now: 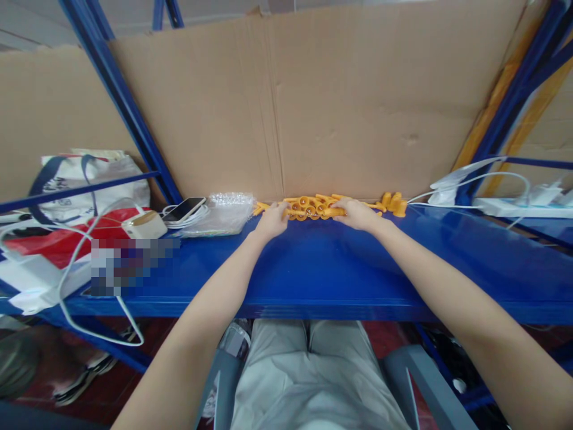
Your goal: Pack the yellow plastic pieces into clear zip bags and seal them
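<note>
A heap of yellow-orange plastic pieces (308,208) lies at the back of the blue shelf, against the cardboard. Several show round, hollow ends facing me; their exact kind is too small to make out. At the heap's left end, my left hand (273,220) is curled against the pieces, its fingertips partly hidden. My right hand (356,214) closes on the right end, with yellow pieces at its thumb and fingers. Both arms reach far forward. More yellow pieces (394,204) stand just right of my right hand.
Left of the heap lie clear plastic bags (224,214), a phone (190,209) on a coiled white cable, and a white charger block (144,225). A cloth bag (89,185) sits farther left. A white power strip (519,207) lies right. Blue posts (129,107) frame the cardboard wall (335,101).
</note>
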Action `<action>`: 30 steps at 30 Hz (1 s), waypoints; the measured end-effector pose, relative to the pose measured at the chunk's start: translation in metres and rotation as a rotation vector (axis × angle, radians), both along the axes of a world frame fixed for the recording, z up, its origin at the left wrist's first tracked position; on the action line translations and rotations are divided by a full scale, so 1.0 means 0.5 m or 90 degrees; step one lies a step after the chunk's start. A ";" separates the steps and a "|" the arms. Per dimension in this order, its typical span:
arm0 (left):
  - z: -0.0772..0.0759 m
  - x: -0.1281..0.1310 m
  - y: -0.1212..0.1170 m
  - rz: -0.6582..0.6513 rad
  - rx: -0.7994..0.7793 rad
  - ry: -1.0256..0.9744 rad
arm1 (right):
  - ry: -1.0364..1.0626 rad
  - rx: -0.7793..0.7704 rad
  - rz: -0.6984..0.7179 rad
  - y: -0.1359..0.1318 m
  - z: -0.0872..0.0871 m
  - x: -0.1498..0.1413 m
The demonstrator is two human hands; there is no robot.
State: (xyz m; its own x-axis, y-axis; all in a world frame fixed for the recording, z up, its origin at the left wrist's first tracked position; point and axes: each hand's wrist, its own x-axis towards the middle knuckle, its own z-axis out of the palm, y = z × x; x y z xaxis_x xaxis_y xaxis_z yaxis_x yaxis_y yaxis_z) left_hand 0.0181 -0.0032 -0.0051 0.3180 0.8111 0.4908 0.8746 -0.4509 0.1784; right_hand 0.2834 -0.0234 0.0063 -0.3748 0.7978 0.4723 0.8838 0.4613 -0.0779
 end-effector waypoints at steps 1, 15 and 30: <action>-0.001 0.003 -0.002 -0.007 -0.001 0.002 | -0.002 0.002 0.002 0.001 -0.001 0.000; -0.009 0.007 0.002 -0.031 0.009 -0.008 | -0.010 0.002 0.042 0.015 -0.014 0.009; -0.009 0.038 -0.019 -0.112 0.043 -0.027 | 0.008 0.029 0.128 0.004 -0.013 -0.017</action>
State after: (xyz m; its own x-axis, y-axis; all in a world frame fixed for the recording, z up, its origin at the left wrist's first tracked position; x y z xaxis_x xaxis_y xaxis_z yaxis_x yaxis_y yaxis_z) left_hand 0.0372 -0.0128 -0.0098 0.4299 0.7100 0.5578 0.7735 -0.6083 0.1782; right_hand 0.2747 -0.0216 -0.0001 -0.5183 0.6852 0.5117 0.7727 0.6316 -0.0630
